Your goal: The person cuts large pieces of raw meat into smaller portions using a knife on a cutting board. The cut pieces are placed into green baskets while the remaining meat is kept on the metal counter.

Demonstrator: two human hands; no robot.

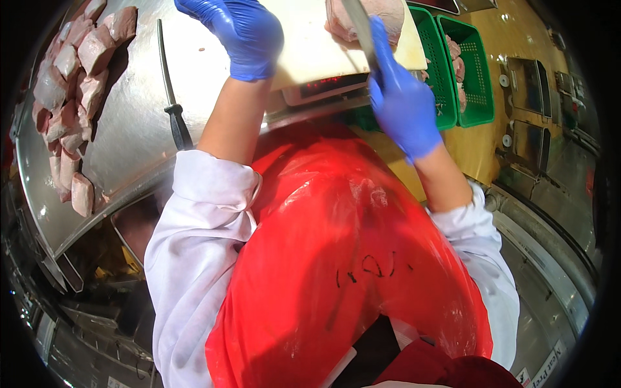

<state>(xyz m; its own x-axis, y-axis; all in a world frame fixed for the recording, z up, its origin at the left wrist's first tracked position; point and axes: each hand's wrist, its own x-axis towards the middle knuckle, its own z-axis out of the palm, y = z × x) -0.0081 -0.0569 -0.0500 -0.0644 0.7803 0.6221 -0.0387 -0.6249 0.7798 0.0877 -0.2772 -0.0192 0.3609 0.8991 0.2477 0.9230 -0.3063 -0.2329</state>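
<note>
"Meat [391, 19] lies where, exactly?"

"At half past twelve, on the cutting board, its far side cut off by the upper edge of the view. Shall I go outward from the person?"

"Please. What is nearest?"

"A red apron [310, 239] fills the middle and six o'clock, with a white sleeve [194, 220] at eight and another at four. Past the apron, at twelve, a scale [326, 88] with a lit red display sits at the near edge of the board."

"And the right hand?"

"The right hand [404, 107], blue-gloved, is at half past one. Its fingers are wrapped around the knife [362, 32], the index finger laid straight along it. The blade crosses in front of the meat; I can't tell whether it touches."

"The left hand?"

"The left hand [252, 39], also gloved, is at eleven, by the left part of the white cutting board [310, 52]. Its fingertips run out of view, so I can't tell whether it grips anything."

"What is around them?"

"At ten, a sharpening rod [178, 126] with a black handle lies on the steel table [129, 136]. Between one and two, two green baskets [480, 77] hold more pieces. Farther off, also at ten, a pile of cut pieces [97, 52] is heaped on the table."
</note>
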